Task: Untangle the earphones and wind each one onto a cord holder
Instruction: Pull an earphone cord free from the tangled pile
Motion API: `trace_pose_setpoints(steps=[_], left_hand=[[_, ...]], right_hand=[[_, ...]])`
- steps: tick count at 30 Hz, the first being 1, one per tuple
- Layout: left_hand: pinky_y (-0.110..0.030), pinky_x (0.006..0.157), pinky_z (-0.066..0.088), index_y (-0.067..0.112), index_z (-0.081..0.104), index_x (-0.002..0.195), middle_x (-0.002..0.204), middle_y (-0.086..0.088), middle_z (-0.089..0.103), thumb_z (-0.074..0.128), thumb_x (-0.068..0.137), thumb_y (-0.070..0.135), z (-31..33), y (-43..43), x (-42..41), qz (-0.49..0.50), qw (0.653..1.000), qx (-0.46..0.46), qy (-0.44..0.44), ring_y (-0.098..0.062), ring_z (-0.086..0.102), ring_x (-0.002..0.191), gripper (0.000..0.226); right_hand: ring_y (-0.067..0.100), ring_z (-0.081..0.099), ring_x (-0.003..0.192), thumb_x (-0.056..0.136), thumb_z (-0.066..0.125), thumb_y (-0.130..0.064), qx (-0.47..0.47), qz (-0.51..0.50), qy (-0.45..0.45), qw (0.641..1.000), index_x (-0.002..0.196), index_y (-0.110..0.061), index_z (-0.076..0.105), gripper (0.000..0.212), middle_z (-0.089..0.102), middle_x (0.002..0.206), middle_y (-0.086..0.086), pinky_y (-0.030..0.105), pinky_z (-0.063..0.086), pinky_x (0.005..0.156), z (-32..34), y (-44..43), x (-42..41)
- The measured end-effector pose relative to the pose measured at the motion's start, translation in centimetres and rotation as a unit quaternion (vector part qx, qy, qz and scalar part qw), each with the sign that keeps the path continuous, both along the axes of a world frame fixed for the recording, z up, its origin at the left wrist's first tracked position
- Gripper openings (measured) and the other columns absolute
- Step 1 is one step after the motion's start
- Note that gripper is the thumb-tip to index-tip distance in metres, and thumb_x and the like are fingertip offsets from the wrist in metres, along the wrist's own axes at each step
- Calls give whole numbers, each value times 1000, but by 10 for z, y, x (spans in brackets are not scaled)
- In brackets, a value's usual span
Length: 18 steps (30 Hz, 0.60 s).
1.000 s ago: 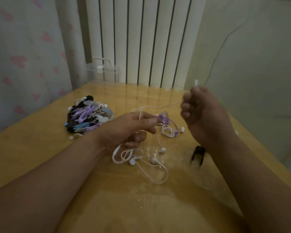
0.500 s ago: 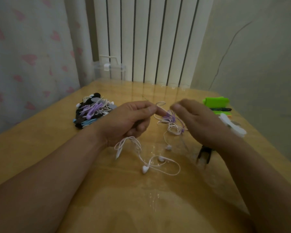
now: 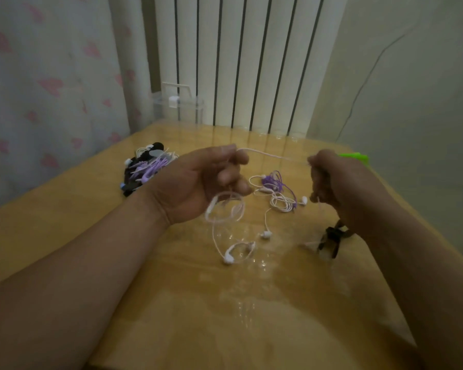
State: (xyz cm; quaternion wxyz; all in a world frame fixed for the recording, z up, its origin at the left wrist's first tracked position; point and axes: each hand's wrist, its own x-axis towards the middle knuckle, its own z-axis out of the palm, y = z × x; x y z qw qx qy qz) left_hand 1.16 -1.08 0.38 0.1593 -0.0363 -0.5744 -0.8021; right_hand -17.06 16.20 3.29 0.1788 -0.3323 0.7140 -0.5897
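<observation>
My left hand [image 3: 198,182] and my right hand [image 3: 337,182] both grip one white earphone cord [image 3: 270,155], which runs taut between them above the table. Loose loops of that cord [image 3: 225,206] hang below my left hand, and its earbuds [image 3: 229,257] lie on the wooden table [image 3: 64,236]. Between my hands lies a tangle of purple and white earphones [image 3: 278,188]. A black cord holder [image 3: 330,240] stands under my right wrist.
A heap of black, purple and blue cord holders with wound earphones [image 3: 145,166] sits at the left rear. A clear plastic box [image 3: 178,108] stands at the far edge by the radiator. A green object [image 3: 356,157] shows behind my right hand.
My hands have drawn apart from the middle, pulling the white cord straight between them. The right hand has closed into a fist on the cord. The hanging loops rose off the table.
</observation>
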Motion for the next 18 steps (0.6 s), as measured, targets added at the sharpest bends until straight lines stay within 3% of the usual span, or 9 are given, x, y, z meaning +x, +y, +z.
trace_pose_setpoints(steps=[2, 3, 5, 8, 10, 13, 15, 16, 18], left_hand=[[-44, 95, 56, 6, 70, 120, 66, 2, 56, 49, 103, 24, 1, -2, 0, -25, 999, 26, 34, -18, 66, 70, 33], [-39, 86, 58, 6, 67, 129, 68, 2, 57, 47, 104, 24, 1, -2, 0, -25, 999, 20, 35, -15, 63, 64, 37], [-28, 60, 55, 8, 62, 140, 69, 0, 57, 45, 108, 22, 2, 0, -1, -7, 1000, -16, 11, -9, 52, 47, 39], [-22, 42, 45, 10, 60, 141, 67, -7, 57, 44, 110, 19, -1, 6, -5, 18, 995, -87, -48, -8, 46, 40, 36], [-22, 40, 42, 5, 62, 134, 66, -10, 57, 45, 110, 19, -2, 11, -7, 25, 987, -138, -83, -10, 46, 40, 32], [-22, 40, 40, 2, 57, 117, 65, -9, 58, 48, 109, 21, -2, 16, -9, 33, 978, -171, -111, -12, 45, 41, 23], [-23, 41, 40, 3, 56, 110, 70, -11, 61, 51, 107, 18, -2, 13, -9, 51, 978, -163, -119, -13, 46, 44, 16], [-23, 41, 40, 4, 57, 110, 74, -12, 63, 53, 106, 16, -2, 11, -8, 53, 978, -158, -122, -14, 47, 47, 13], [-23, 42, 38, 1, 58, 114, 83, -14, 67, 58, 101, 10, -2, 7, -6, 40, 979, -157, -127, -16, 51, 55, 15]], right_hand=[[23, 50, 62, 95, 61, -26, 131, 21, 135, 982, 61, -12, 60, 37, 55, 60, 4, 41, 47, 74, -8, 2, -2], [25, 56, 69, 95, 62, -27, 184, 39, 189, 964, 65, -14, 64, 32, 62, 66, 3, 40, 48, 75, -11, 4, 1], [19, 66, 86, 97, 62, -25, 193, 61, 224, 953, 85, -20, 73, 17, 72, 84, -4, 36, 52, 78, -13, 3, 7], [-6, 67, 92, 107, 48, -25, 91, 85, 185, 975, 109, -32, 71, 24, 75, 104, -13, 19, 51, 77, -10, -10, 21], [2, 74, 90, 110, 44, -40, 47, 141, 74, 986, 119, -36, 65, 23, 76, 111, -6, 23, 57, 81, -10, -14, 27], [8, 61, 59, 105, 49, -50, 97, 183, 147, 967, 112, -28, 68, 30, 67, 75, -4, 25, 52, 56, -13, -7, 38], [3, 49, 51, 102, 57, -47, 111, 129, 227, 959, 98, -26, 73, 26, 60, 61, -9, 26, 41, 53, -13, -2, 32], [1, 48, 49, 103, 60, -42, 85, 102, 215, 967, 92, -22, 73, 26, 59, 57, -12, 26, 38, 56, -10, -3, 27], [5, 46, 52, 102, 64, -29, -49, 59, 49, 996, 80, -14, 66, 26, 55, 55, -12, 28, 35, 58, 0, 1, 15]])
